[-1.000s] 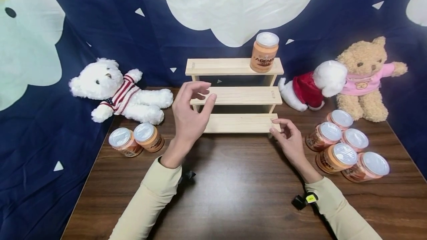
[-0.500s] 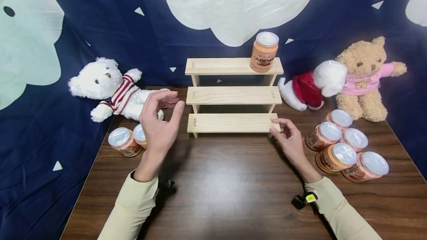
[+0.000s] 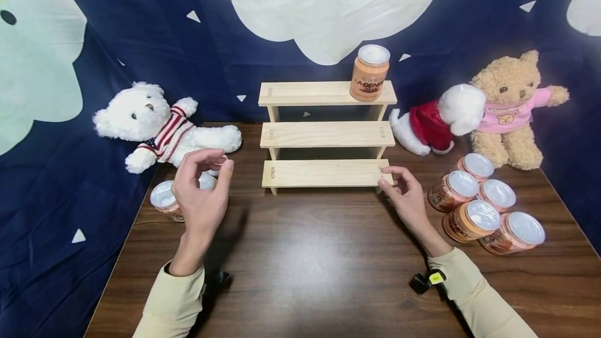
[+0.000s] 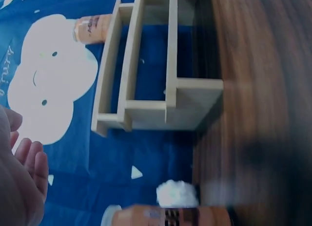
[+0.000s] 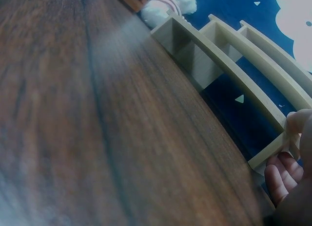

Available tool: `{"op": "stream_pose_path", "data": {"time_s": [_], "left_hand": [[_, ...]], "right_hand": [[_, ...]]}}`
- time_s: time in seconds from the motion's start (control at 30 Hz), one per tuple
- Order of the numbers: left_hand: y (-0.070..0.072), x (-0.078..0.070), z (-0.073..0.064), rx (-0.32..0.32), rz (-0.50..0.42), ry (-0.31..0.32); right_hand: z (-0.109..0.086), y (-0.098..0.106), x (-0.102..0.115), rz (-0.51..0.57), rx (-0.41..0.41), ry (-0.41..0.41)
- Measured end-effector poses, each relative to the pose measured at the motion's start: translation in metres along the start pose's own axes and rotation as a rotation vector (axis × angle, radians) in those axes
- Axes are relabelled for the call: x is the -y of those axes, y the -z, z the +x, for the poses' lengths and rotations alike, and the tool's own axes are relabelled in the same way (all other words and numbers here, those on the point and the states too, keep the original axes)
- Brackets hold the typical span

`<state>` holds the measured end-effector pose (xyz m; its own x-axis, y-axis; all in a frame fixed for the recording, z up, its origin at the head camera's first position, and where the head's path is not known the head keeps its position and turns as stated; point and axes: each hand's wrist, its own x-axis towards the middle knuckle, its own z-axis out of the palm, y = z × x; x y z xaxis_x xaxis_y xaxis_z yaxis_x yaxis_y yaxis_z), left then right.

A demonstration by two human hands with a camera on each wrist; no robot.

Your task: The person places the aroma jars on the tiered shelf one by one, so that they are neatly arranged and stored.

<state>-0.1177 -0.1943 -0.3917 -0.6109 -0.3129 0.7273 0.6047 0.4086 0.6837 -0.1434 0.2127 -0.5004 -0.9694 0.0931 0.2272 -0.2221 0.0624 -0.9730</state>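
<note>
My left hand (image 3: 202,192) is above the two orange jars at the left, its fingers loosely bent and holding nothing. It partly hides the inner jar (image 3: 207,181), while the outer jar (image 3: 165,198) shows beside it. In the left wrist view a jar (image 4: 170,216) lies along the bottom edge, away from the fingers. My right hand (image 3: 406,194) grips the right end of the lowest step of a three-tier wooden shelf (image 3: 328,173); the right wrist view has thumb and fingers around that corner. One orange jar (image 3: 369,73) with a silver lid stands on the top tier, at its right.
Several similar jars (image 3: 471,221) stand grouped at the table's right. A white bear (image 3: 166,124) in a striped shirt lies at the left. A white plush in red (image 3: 427,127) and a tan bear (image 3: 507,113) in pink sit at the right. A blue cloth hangs behind.
My left hand has moved left and down from in front of the shelf to over the left jars. My right hand stays on the lowest step.
</note>
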Motion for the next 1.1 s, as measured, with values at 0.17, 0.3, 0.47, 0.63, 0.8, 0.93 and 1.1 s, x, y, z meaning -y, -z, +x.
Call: {"op": "stream_pose_path", "data": {"time_s": [0.17, 0.3, 0.47, 0.63, 0.8, 0.93, 1.1], "left_hand": [[0.015, 0.006, -0.003, -0.043, 0.059, 0.024], [0.026, 0.008, -0.003, -0.083, 0.12, 0.035], [0.043, 0.014, -0.003, -0.123, 0.205, 0.04], [0.063, 0.021, -0.004, -0.146, 0.274, 0.077], [0.075, 0.011, 0.001, -0.186, 0.306, 0.102], [0.08, 0.0, 0.003, -0.206, 0.313, 0.117], [0.091, 0.016, -0.003, -0.216, 0.369, 0.153]], "right_hand": [[0.0, 0.0, 0.0, 0.007, 0.002, 0.002], [0.0, 0.001, 0.0, 0.015, -0.004, -0.005], [0.0, 0.001, 0.001, 0.007, -0.004, -0.006], [-0.001, 0.0, 0.001, 0.005, 0.001, -0.005], [-0.001, -0.001, 0.0, 0.01, 0.002, -0.009], [-0.001, 0.0, 0.001, 0.014, 0.003, -0.005], [-0.001, 0.0, 0.001, 0.007, 0.005, -0.007]]}}
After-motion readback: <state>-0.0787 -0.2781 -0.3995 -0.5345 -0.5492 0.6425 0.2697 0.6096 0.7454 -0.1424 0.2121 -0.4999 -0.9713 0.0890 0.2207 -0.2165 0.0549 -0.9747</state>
